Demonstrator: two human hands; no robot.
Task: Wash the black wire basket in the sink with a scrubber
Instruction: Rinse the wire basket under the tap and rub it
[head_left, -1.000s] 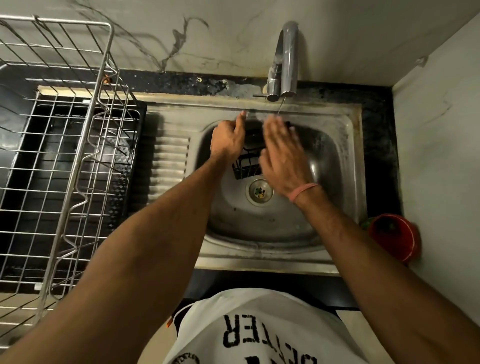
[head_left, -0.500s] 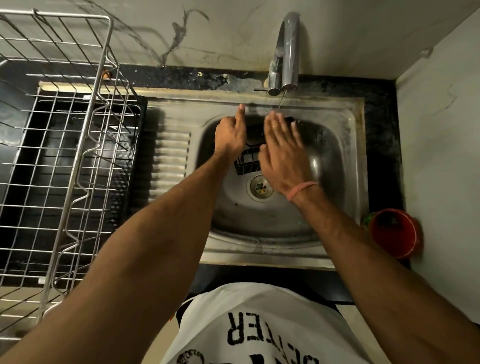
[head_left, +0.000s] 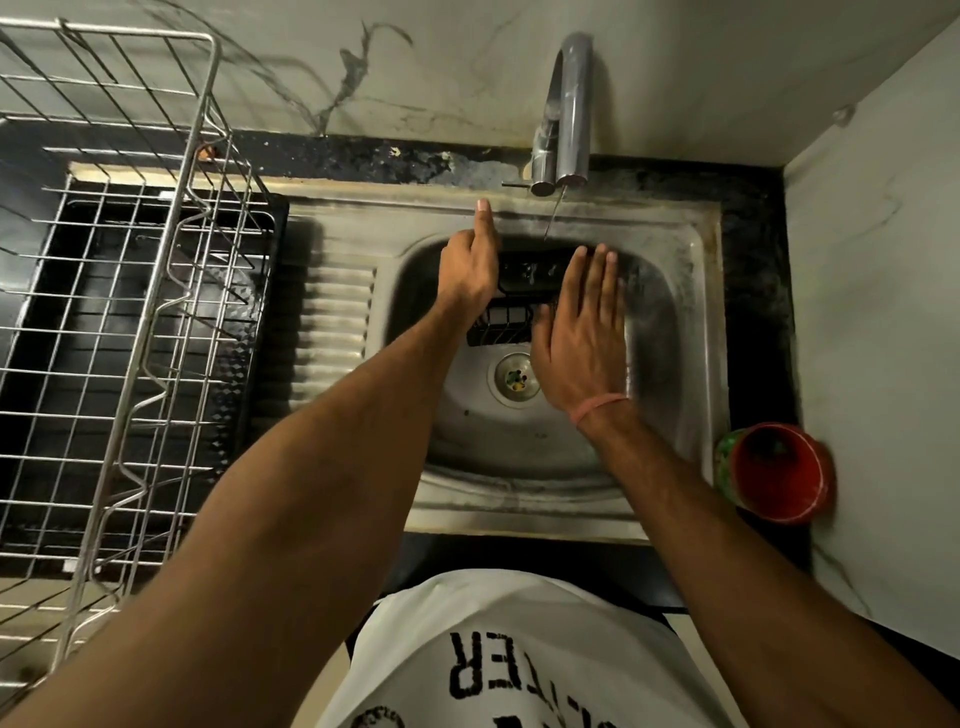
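**Supervisor:** Report basket position and hand states.

**Operator:** I located the black wire basket (head_left: 506, 312) inside the sink (head_left: 675, 244), at the bowl's far side, just beyond the drain (head_left: 515, 375) and below the tap (head_left: 563, 111). A thin stream of water (head_left: 550, 221) was falling from the tap onto the basket. The left hand (head_left: 470, 270) gripped the basket's left end, thumb extended toward the sink's far rim. The right hand (head_left: 584, 332) lay on the basket's right side, fingers straight and together, palm down.

**Supervisor:** What changed over the last second?

**Operator:** I logged one change. The right hand had shifted from the middle of the basket toward its right end, so more of the dark top and wire front was uncovered. The left hand's grip was unchanged. The basket stayed in the same place relative to the drain.

**Supervisor:** Meaning for the task?

**Operator:** I judged this a rinse or rub by bare palm. I could not see any scrubber in the frame; whether one sat under the right palm, I could not tell. The scrubbing step was therefore unconfirmed.

**Supervisor:** Anything else nearby?

**Operator:** A steel dish rack (head_left: 130, 312) stood left of the sink; a red cup (head_left: 774, 470) stood right of it.
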